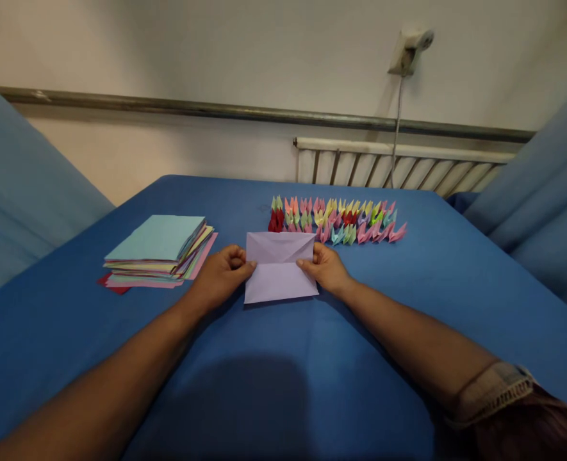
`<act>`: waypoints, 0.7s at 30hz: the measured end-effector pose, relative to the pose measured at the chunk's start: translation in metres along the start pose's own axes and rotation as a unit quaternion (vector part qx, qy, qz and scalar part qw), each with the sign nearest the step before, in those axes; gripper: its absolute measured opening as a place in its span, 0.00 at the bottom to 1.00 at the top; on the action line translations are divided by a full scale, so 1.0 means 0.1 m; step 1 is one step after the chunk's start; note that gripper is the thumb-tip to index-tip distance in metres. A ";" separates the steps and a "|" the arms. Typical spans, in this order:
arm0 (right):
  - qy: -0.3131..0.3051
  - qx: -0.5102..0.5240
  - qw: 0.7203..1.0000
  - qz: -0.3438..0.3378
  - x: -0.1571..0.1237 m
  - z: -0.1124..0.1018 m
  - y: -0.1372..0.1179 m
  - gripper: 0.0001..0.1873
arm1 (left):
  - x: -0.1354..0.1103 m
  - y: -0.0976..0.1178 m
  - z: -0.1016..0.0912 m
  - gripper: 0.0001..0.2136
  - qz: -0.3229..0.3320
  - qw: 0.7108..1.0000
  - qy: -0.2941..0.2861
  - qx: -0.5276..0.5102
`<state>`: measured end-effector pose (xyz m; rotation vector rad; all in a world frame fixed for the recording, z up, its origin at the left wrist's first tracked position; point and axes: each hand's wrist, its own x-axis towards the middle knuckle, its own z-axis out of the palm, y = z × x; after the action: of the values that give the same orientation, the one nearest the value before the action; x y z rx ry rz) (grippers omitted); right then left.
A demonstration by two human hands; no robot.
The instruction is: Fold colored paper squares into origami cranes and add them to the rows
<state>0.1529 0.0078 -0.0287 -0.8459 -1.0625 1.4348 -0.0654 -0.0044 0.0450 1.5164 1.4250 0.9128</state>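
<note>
The lilac paper (281, 283) sits between left hand (223, 272) and right hand (328, 267) — fingers clamped on its 2 side edges, crease (276, 263) running across, neither hand nearer.

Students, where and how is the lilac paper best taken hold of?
The lilac paper is probably best pinched by its two side edges, left hand from the left, right hand from the right: it is thin, with a fold line running side to side, so edge grips leave its middle uncovered.

Paper stack (156, 238) L on table (398, 288) — sheet (282, 282) ctr — paper figures (349, 218) behind, twd R
</note>
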 end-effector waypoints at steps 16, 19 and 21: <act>-0.059 -0.005 0.990 0.129 -0.11 0.02 -0.25 0.13 | -0.13 0.07 -0.20 0.30 0.376 0.836 -0.176 0.358; -0.046 -0.184 0.971 0.144 -0.11 -0.02 -0.21 0.12 | -0.04 -0.02 -0.22 0.12 0.362 0.831 -0.187 0.379; 0.008 -0.331 0.940 0.076 -0.10 -0.07 -0.19 0.16 | 0.02 -0.10 -0.22 0.11 0.328 0.837 -0.192 0.393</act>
<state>0.1671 -0.0016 -0.0138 -1.4398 -1.5276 1.1888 -0.0894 -0.0006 0.0437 2.7381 1.0032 0.3051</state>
